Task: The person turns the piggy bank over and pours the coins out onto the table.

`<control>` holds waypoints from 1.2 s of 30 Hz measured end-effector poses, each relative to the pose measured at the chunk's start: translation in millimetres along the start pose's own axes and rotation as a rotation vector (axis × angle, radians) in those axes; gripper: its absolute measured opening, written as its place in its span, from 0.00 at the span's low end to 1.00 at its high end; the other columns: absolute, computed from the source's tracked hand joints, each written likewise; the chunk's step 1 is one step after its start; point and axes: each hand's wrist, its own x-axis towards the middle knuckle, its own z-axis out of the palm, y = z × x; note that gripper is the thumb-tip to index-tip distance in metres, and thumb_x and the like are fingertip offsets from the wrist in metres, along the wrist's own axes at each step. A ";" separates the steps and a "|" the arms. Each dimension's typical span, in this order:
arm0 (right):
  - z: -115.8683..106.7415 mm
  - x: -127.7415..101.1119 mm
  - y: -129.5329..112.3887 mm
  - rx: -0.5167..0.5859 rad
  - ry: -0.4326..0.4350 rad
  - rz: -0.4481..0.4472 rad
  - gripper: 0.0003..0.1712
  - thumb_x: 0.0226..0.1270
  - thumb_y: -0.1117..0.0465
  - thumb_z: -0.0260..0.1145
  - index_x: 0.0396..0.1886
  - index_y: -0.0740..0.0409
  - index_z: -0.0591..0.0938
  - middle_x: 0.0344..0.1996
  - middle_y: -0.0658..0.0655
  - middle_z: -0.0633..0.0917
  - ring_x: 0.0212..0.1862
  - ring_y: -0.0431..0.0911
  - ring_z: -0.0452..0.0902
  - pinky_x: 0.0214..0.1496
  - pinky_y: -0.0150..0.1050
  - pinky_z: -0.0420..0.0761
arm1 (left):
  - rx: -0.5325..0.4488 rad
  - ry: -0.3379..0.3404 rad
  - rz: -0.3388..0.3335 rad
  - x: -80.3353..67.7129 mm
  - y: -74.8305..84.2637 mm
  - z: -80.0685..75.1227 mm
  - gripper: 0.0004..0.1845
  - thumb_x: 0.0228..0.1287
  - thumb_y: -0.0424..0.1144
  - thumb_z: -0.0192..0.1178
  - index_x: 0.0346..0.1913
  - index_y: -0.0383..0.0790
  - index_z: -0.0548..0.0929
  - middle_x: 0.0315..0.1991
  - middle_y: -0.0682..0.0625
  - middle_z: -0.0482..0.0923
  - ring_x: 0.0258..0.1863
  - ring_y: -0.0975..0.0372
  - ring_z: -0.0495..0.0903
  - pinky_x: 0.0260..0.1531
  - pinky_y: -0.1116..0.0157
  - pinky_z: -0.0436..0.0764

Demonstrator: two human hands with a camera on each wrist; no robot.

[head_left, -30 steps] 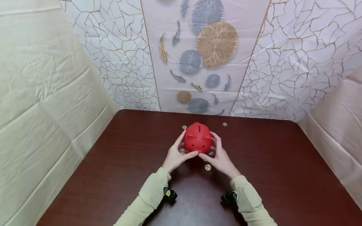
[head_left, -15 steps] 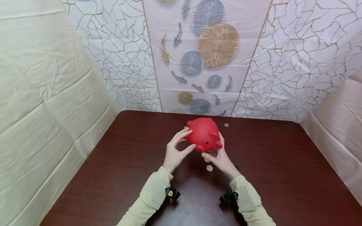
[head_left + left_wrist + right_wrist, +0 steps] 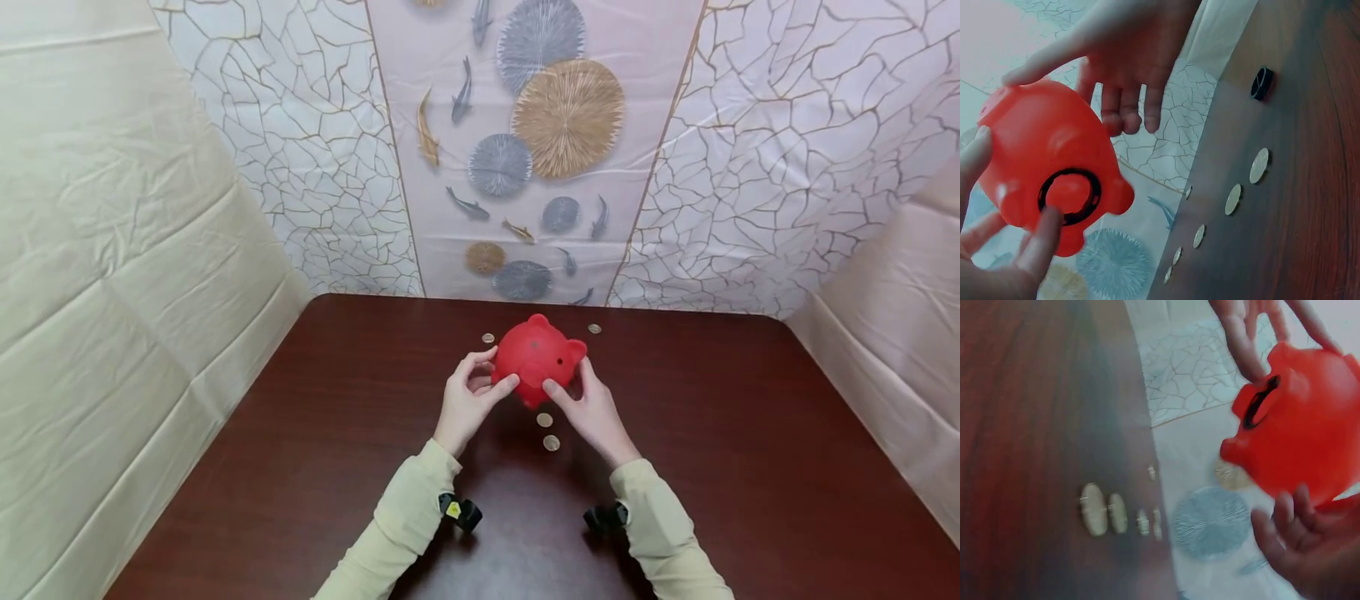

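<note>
Both hands hold a red piggy bank [image 3: 532, 367] in the air above the dark table [image 3: 360, 467]. My left hand [image 3: 468, 404] grips its left side, thumb in front. A left fingertip lies at the black-rimmed round opening in its belly, seen in the left wrist view. My right hand [image 3: 592, 412] steadies the other side with its thumb near the snout; several of its fingers hang away from the bank in the left wrist view. Below the bank lie two gold-coloured coins, a nearer coin [image 3: 551, 443] and a farther coin [image 3: 544, 420].
Toward the back of the table lie a coin [image 3: 488, 338] left of the bank and another coin [image 3: 595, 328] to its right. A small black ring-shaped piece [image 3: 1261, 83] rests on the table. A patterned cloth [image 3: 525, 150] hangs behind the back edge.
The piggy bank has been turned in the hands: its top slot faced up, then its face swung right and tipped upward. Both hands have shifted their hold slightly.
</note>
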 end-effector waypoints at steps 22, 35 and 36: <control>-11.6 -2.5 -17.0 -0.475 -0.210 0.049 0.47 0.62 0.27 0.54 0.62 0.62 0.70 0.41 0.61 0.86 0.40 0.51 0.84 0.47 0.51 0.83 | 0.211 -0.162 -0.157 -7.1 -5.5 6.3 0.33 0.62 0.56 0.61 0.67 0.50 0.66 0.59 0.43 0.70 0.55 0.52 0.76 0.52 0.56 0.82; -21.9 -6.5 -13.1 -0.232 -0.115 -0.338 0.63 0.47 0.50 0.80 0.77 0.54 0.52 0.70 0.61 0.66 0.68 0.57 0.67 0.63 0.59 0.75 | 0.198 -0.264 0.157 -7.5 0.1 -3.7 0.52 0.48 0.37 0.76 0.74 0.62 0.58 0.74 0.50 0.59 0.69 0.53 0.67 0.60 0.55 0.78; -21.8 -6.7 -12.6 -0.224 -0.101 -0.377 0.64 0.46 0.52 0.81 0.77 0.54 0.52 0.71 0.61 0.65 0.68 0.57 0.66 0.63 0.59 0.74 | 0.212 -0.255 0.187 -7.7 0.9 -3.5 0.53 0.47 0.37 0.76 0.74 0.64 0.58 0.75 0.51 0.57 0.72 0.54 0.64 0.61 0.56 0.77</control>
